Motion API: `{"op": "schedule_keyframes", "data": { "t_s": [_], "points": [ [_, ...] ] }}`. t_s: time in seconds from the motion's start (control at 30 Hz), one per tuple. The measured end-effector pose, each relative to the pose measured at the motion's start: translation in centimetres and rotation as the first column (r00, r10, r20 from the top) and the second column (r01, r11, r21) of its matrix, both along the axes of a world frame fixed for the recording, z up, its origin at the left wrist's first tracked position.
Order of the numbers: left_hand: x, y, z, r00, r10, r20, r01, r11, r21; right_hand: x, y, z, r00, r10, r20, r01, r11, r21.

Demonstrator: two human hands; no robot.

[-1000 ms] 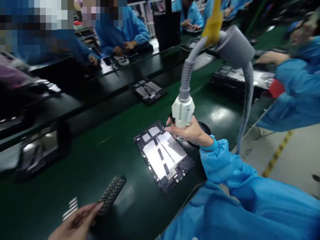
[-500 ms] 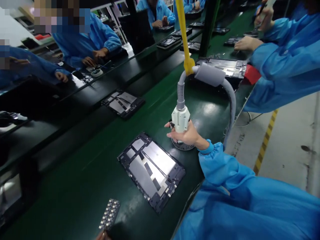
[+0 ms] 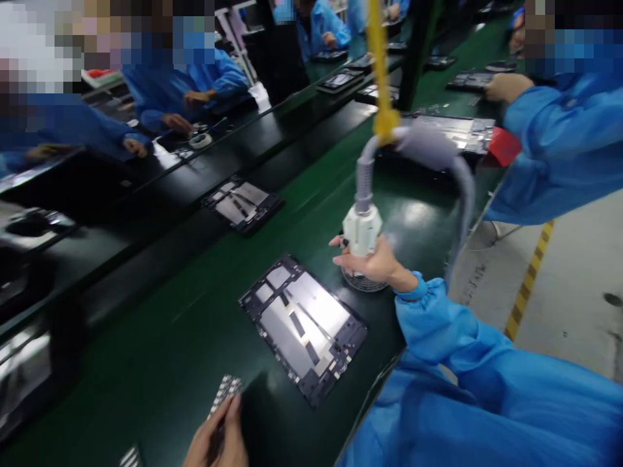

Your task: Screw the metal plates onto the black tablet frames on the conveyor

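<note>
My right hand [image 3: 372, 259] is wrapped around a white powered screwdriver [image 3: 363, 228], upright, with a grey hose [image 3: 365, 175] on top. Its lower end is hidden over a round perforated dish [image 3: 363, 282]. At the bottom, my left hand [image 3: 219, 438] pinches a small dark panel [image 3: 226, 389] with rows of pale pieces; the fingers cover its near end. Between both hands lies an opened tablet [image 3: 306, 331], with silver plates and dark ribbon cables showing inside its black frame.
A yellow strap [image 3: 382, 65] holds up the hose. Another opened tablet [image 3: 243, 204] lies farther left on the green bench [image 3: 160, 350]. A second pale-dotted panel [image 3: 130, 457] shows at the bottom edge. A co-worker's sleeve [image 3: 559, 130] and a red object [image 3: 503, 148] are at right.
My left hand has come up into view and closed on the small dark panel. My right hand still grips the screwdriver over the dish. The whole view has shifted slightly.
</note>
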State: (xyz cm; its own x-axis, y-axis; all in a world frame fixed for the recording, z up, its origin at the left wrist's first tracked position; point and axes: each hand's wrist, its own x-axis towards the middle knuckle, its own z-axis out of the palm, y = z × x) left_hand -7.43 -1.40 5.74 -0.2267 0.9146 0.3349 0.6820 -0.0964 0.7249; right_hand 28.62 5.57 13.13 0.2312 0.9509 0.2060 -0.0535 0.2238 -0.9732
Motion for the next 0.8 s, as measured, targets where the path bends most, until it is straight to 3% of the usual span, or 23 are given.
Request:
{"op": "schedule_keyframes", "data": {
  "t_s": [0.07, 0.13, 0.27, 0.37, 0.47, 0.67, 0.8],
  "points": [
    [2.3, 1.0, 1.0, 1.0, 0.016, 0.003, -0.017, 0.999, 0.031, -0.9, -0.2, 1.8, 0.999, -0.037, 0.006, 0.036, 0.998, 0.055],
    [4.1, 2.4, 1.7, 0.995, -0.078, 0.065, 0.077, 0.997, 0.009, -2.6, 0.2, 3.6, 1.0, -0.022, -0.017, 0.024, 0.992, 0.121],
    [5.3, 4.8, 1.7, 0.965, -0.104, 0.242, 0.139, 0.982, -0.131, -8.9, 2.1, 5.4, 0.982, 0.18, -0.061, -0.172, 0.977, 0.123],
    [4.9, 5.0, 1.0, 0.936, -0.025, 0.351, 0.104, 0.972, -0.209, -13.9, 3.9, 4.6, 0.941, 0.333, -0.052, -0.332, 0.943, 0.032],
    [4.1, 4.8, 0.3, 0.91, 0.026, 0.413, 0.05, 0.984, -0.173, -17.0, 5.4, 3.0, 0.927, 0.375, -0.016, -0.375, 0.925, -0.052],
    [3.9, 5.1, -0.1, 0.968, -0.052, 0.246, 0.059, 0.998, -0.022, -18.3, 6.2, 1.1, 0.932, 0.362, 0.036, -0.357, 0.929, -0.102],
    [4.1, 5.2, -0.1, 0.976, -0.097, 0.195, 0.097, 0.995, 0.005, -18.2, 6.4, 0.5, 0.927, 0.374, 0.037, -0.369, 0.925, -0.091]
  ]
}}
